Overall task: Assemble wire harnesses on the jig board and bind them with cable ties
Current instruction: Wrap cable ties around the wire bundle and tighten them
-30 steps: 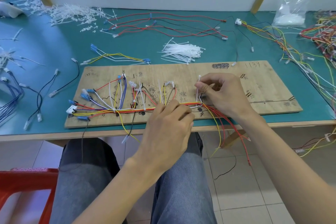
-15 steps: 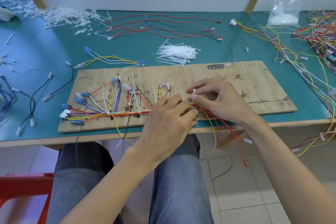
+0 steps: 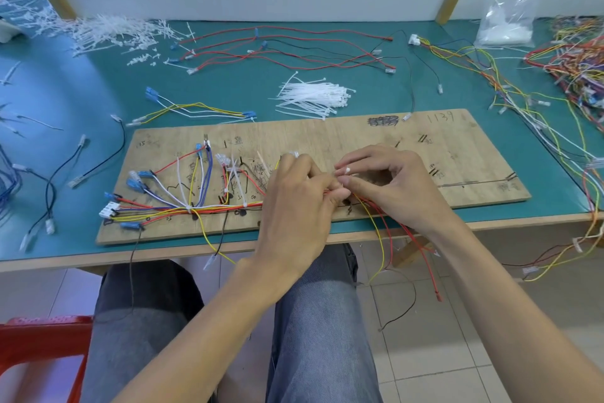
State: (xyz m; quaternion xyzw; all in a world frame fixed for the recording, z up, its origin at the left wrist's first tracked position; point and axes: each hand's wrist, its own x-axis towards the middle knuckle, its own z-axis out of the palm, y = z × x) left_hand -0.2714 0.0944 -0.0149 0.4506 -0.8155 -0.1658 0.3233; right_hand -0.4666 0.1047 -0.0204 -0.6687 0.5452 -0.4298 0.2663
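A wooden jig board point(image 3: 457, 154) lies on the green table. A wire harness point(image 3: 183, 208) of red, yellow, blue and white wires runs along its near edge, with white cable ties round it at the left. My left hand point(image 3: 300, 200) grips the bundle near the board's middle. My right hand point(image 3: 389, 183) meets it from the right and pinches a white cable tie point(image 3: 347, 170) at the bundle. Loose red and yellow wires point(image 3: 382, 239) hang off the table edge below my hands.
A pile of white cable ties point(image 3: 310, 97) lies just behind the board. Red and black wires point(image 3: 294, 49) spread further back, tie offcuts point(image 3: 108, 30) at the back left, tangled harnesses point(image 3: 572, 66) at the right, a plastic bag point(image 3: 506, 17) at the back right.
My right hand has come down from holding the tie upright above the board to the bundle. Both hands now meet at the harness, fingertips together. The view shifted slightly.
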